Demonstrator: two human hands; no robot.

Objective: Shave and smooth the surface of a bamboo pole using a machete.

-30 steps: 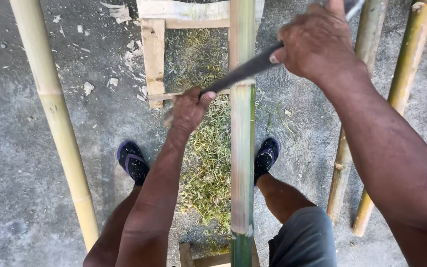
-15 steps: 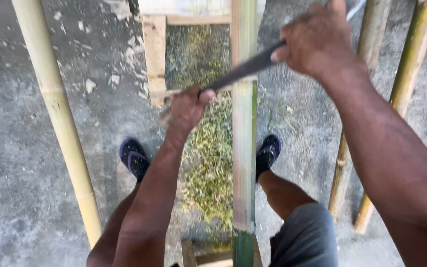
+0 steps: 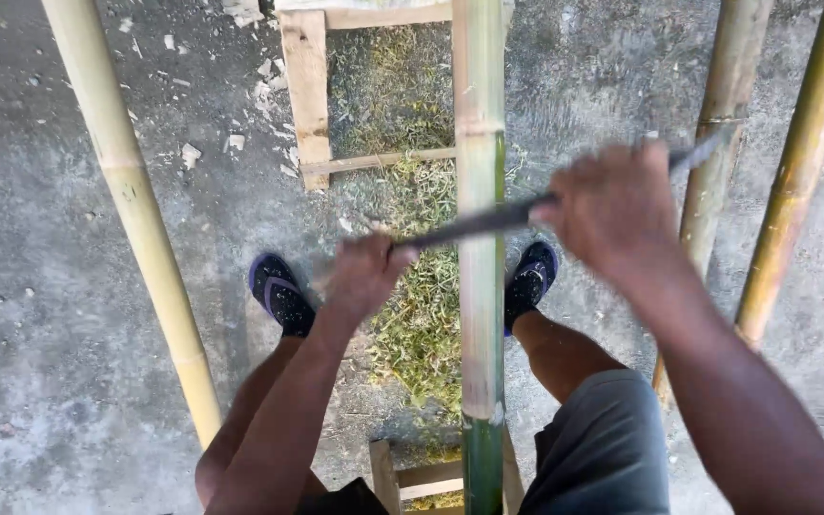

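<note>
Left hand (image 3: 362, 277) and right hand (image 3: 614, 205) both closed around a dark blade (image 3: 474, 224). Blade lies across the centre bamboo pole (image 3: 480, 286), shavings (image 3: 422, 329) below on floor.

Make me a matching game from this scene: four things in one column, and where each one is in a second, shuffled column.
Things:
1. long dark blade
2. middle bamboo pole
3. pale bamboo pole
4. green shavings

Places:
A. on the ground between the feet
B. held at both ends by the left hand and right hand
C. lying alone at the far left
D. running under the blade, between the legs

Pairs: 1-B, 2-D, 3-C, 4-A
</note>
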